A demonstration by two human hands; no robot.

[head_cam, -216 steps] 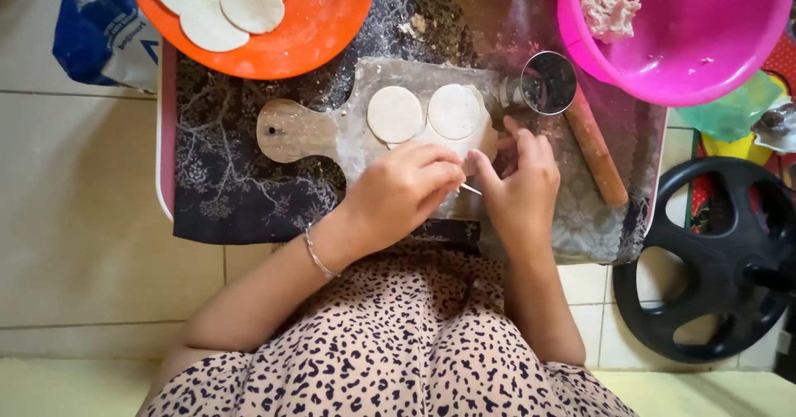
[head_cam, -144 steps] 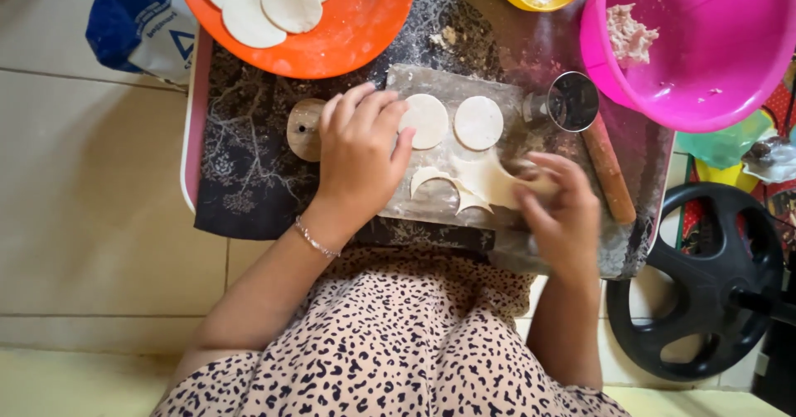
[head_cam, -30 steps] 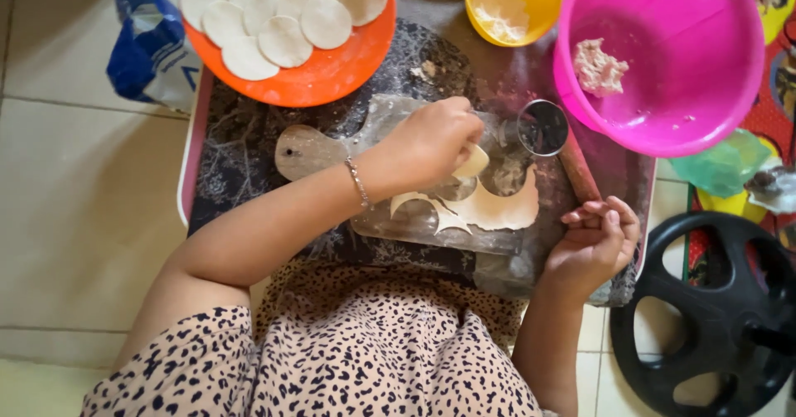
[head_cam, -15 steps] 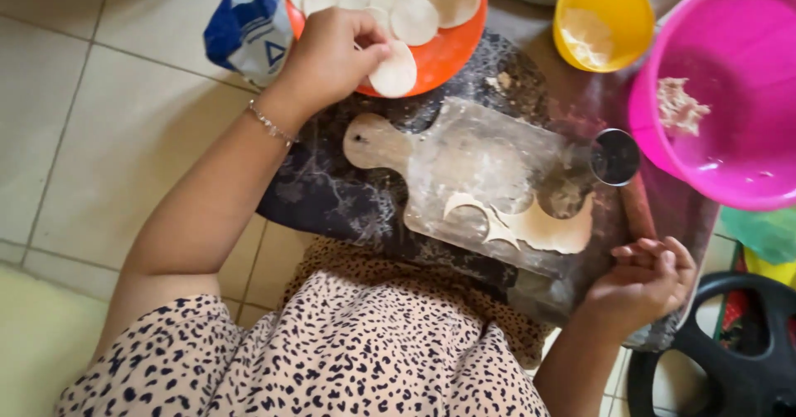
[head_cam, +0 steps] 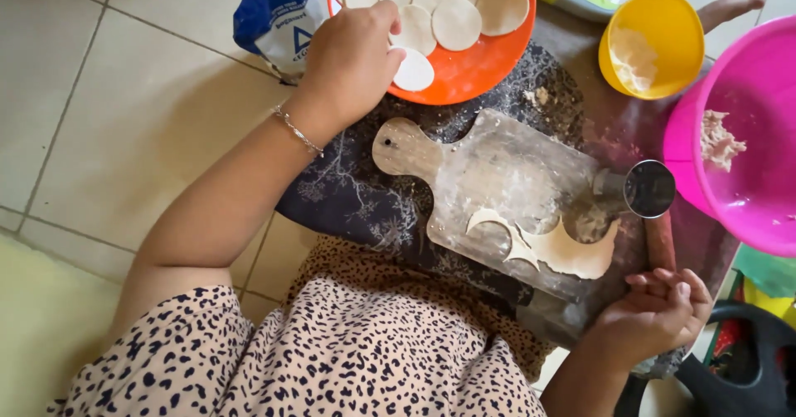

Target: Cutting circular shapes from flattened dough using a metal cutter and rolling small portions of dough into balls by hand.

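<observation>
My left hand [head_cam: 355, 52] reaches over the rim of the orange plate [head_cam: 473, 73] and touches a round dough disc [head_cam: 413, 70] lying on it. Several more cut dough discs [head_cam: 458, 21] fill the plate. My right hand [head_cam: 659, 307] rests curled at the near right corner of the table, holding nothing I can see. On the floured wooden board [head_cam: 497, 185] lies the leftover dough sheet [head_cam: 564, 251] with round cut-outs. A round metal cutter [head_cam: 647, 189] lies at the board's right end.
A yellow bowl [head_cam: 651, 44] with flour and a pink basin [head_cam: 746, 135] with a dough lump stand at the back right. A blue bag [head_cam: 278, 19] sits on the tiled floor. A rolling pin [head_cam: 661, 243] lies beside the board. A black wheel-like object [head_cam: 746, 367] is near right.
My left hand carried cut dough discs from the board to the orange plate. The board now holds only the dough scrap. My right hand drew back to the table's near edge.
</observation>
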